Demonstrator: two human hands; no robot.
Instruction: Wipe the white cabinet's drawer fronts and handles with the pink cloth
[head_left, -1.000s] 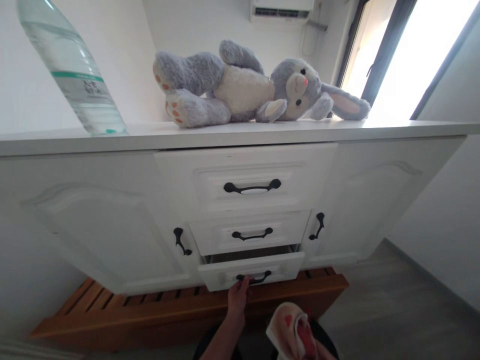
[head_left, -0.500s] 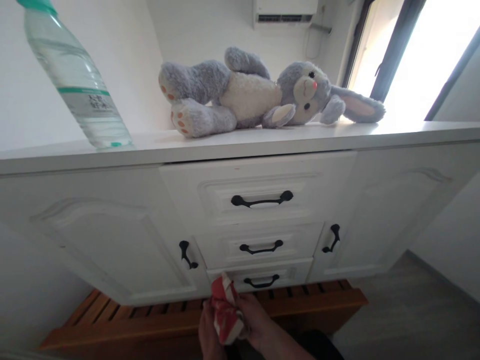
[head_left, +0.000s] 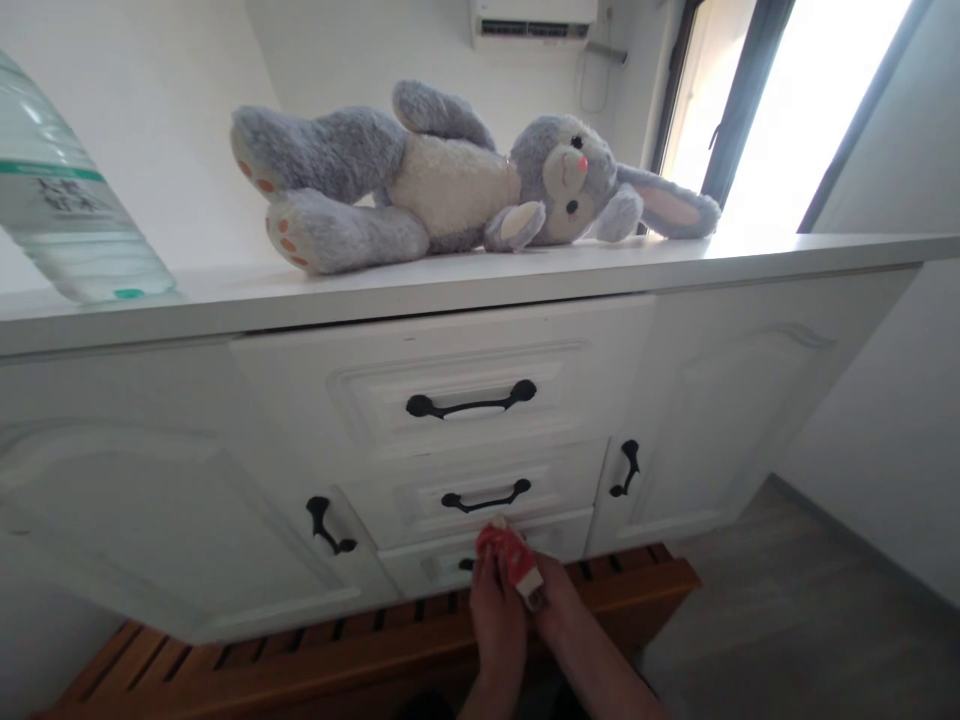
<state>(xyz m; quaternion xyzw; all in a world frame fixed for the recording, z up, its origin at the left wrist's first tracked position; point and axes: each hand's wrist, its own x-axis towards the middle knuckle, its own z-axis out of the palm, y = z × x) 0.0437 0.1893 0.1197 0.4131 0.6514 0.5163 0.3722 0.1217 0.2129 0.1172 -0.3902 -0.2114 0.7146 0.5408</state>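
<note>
Low in the view, a bunched red and cream cloth [head_left: 511, 556] is held in front of the bottom drawer. My left hand [head_left: 495, 600] is closed on its left side, fingers over the red fabric. From the right, my right hand [head_left: 553, 592] grips the cloth's lower end; most of those fingers are hidden behind it. What kind of cloth item it is cannot be made out. The bottom drawer handle [head_left: 466, 565] is partly covered by the cloth and hands.
A white cabinet [head_left: 420, 455] with black handles stands on a slatted wooden bench [head_left: 247, 655]. On its top lie a grey plush rabbit [head_left: 450, 190] on its back and, at left, a water bottle [head_left: 82, 235]. A window [head_left: 810, 110] is at right.
Both hands have moved right and slightly up with the cloth, which has turned between them. The camera has shifted, so the cabinet, rabbit and bottle appear further left.
</note>
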